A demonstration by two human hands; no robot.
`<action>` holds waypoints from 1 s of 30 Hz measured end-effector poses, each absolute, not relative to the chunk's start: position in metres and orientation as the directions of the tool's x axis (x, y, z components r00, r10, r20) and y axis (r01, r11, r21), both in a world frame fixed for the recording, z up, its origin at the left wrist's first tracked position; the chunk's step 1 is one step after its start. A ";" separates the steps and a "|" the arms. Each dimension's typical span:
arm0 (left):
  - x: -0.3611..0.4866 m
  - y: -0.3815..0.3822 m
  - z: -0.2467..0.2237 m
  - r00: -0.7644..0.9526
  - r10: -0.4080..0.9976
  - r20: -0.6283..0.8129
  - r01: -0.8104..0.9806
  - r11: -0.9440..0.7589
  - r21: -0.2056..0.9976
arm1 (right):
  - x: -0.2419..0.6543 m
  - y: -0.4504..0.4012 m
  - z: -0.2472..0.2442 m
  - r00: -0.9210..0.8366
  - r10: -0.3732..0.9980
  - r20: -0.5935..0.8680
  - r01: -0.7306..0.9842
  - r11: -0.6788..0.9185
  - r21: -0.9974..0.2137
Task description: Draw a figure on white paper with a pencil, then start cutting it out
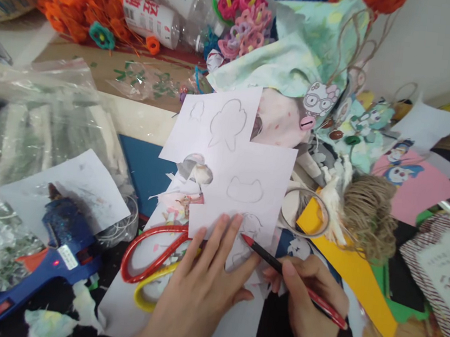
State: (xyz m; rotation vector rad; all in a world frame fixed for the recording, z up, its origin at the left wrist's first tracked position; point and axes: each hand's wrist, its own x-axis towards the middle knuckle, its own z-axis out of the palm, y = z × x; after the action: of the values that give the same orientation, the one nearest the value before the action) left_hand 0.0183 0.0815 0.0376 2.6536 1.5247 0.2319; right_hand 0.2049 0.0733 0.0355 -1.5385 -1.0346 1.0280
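My left hand [203,280] lies flat on a white sheet of paper [218,154], fingers stretched out, pressing its lower part. Faint grey outlines are drawn on the sheet, among them a cat-eared shape. In my right hand [310,305] is a red-and-black pencil [267,258], its tip touching or just above a rounded drawing beside my left fingers. Part of that drawing is covered by my left hand. Scissors with one red and one yellow handle loop [149,255] lie left of my left hand; their blades are hidden.
A blue hot glue gun [63,247] with a lit red light lies at left on a scrap of paper. Adhesive tape [321,232], a twine bundle [370,216] and yellow card [357,291] are at right. Orange fuzzy flowers [89,4] and bottles stand behind.
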 end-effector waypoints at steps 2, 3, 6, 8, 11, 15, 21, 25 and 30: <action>0.018 0.081 0.038 0.495 0.864 0.095 0.853 -0.504 0.139 | 0.205 0.073 0.035 0.276 0.953 -0.127 0.112 -0.163 -0.980; 0.018 0.081 0.038 0.495 0.864 0.096 0.853 -0.504 0.139 | 0.206 0.072 0.035 0.274 0.953 -0.131 0.105 -0.165 -0.981; 0.019 0.081 0.038 0.498 0.862 0.094 0.851 -0.506 0.139 | 0.208 0.070 0.033 0.281 0.950 -0.138 0.108 -0.175 -0.979; 0.019 0.080 0.038 0.497 0.863 0.094 0.851 -0.506 0.140 | 0.209 0.070 0.032 0.285 0.948 -0.143 0.118 -0.183 -0.976; 0.019 0.081 0.039 0.496 0.863 0.094 0.852 -0.505 0.142 | 0.209 0.070 0.032 0.275 0.948 -0.159 0.107 -0.194 -0.975; 0.018 0.081 0.039 0.499 0.863 0.085 0.851 -0.506 0.142 | 0.210 0.068 0.032 0.266 0.946 -0.185 0.071 -0.210 -0.975; 0.018 0.081 0.038 0.499 0.861 0.097 0.851 -0.508 0.134 | 0.210 0.067 0.032 0.298 0.937 -0.180 0.102 -0.219 -0.970; 0.018 0.081 0.038 0.494 0.865 0.088 0.852 -0.502 0.146 | 0.210 0.067 0.033 0.279 0.945 -0.172 0.080 -0.202 -0.976; 0.018 0.081 0.039 0.499 0.862 0.090 0.849 -0.507 0.150 | 0.211 0.066 0.033 0.305 0.930 -0.206 0.100 -0.247 -0.964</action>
State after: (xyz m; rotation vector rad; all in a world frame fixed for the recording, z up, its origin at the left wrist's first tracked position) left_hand 0.0181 0.0807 0.0388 2.6446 1.5136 0.2346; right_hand 0.2113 0.0656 0.0325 -1.6058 -0.9615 1.0768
